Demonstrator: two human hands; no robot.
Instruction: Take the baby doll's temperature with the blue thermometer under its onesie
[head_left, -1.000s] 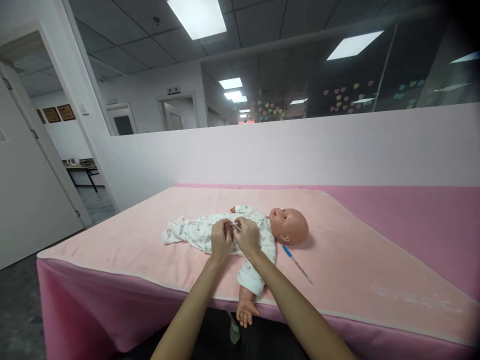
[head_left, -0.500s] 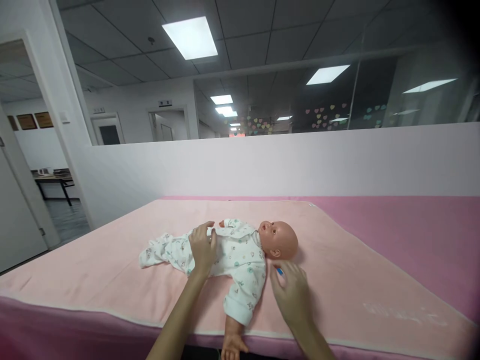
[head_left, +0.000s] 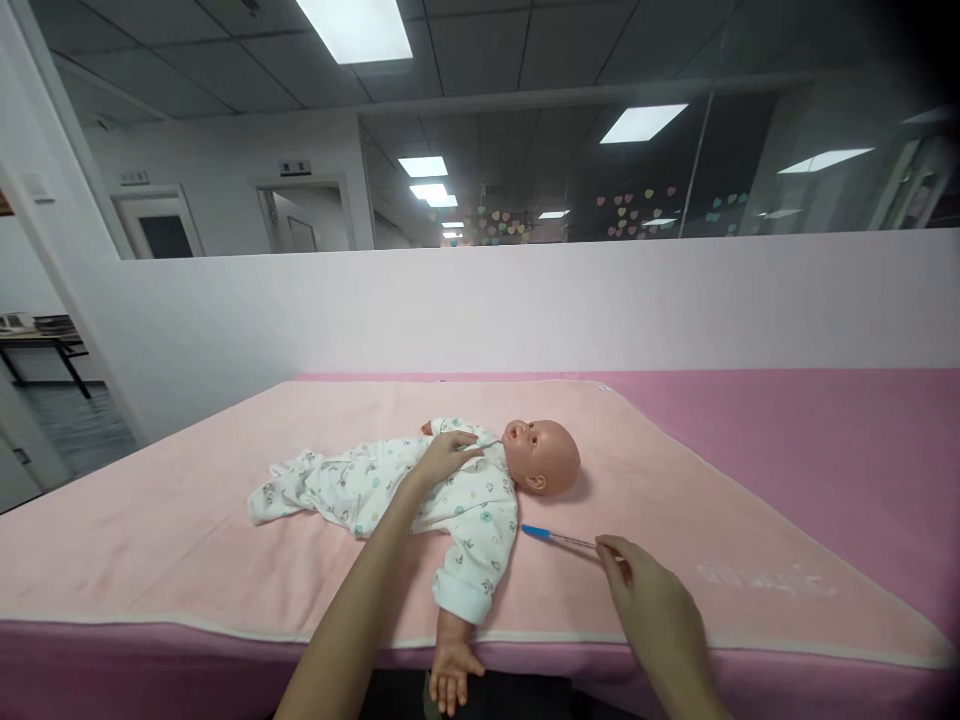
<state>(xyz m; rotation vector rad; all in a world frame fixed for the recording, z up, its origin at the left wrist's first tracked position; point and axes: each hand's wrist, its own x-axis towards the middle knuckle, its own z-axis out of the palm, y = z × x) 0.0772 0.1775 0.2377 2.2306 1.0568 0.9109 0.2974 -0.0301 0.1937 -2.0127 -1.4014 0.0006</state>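
A baby doll (head_left: 480, 510) in a white patterned sleepsuit lies on its back, head to the right, one arm hanging over the front edge. Across its chest rests my left hand (head_left: 448, 456), fingers stretched out near the collar. To the right of the doll's shoulder, my right hand (head_left: 654, 605) pinches the right end of a thin glass thermometer (head_left: 574, 541) between thumb and fingers. The thermometer's blue end (head_left: 535, 532) points left, close to the doll's sleeve, just below its head. Whether that tip touches the sleeve I cannot tell.
A peach pad (head_left: 660, 480) covers much of the pink table surface (head_left: 847, 460). Behind it runs a low white wall (head_left: 540, 310) with glass above. At the far left, another table (head_left: 41, 340) shows through a doorway.
My left hand has moved from the doll's belly up to its chest. My right hand has drawn away rightward from beside the neck, bringing the thermometer into full view. The view has shifted slightly.
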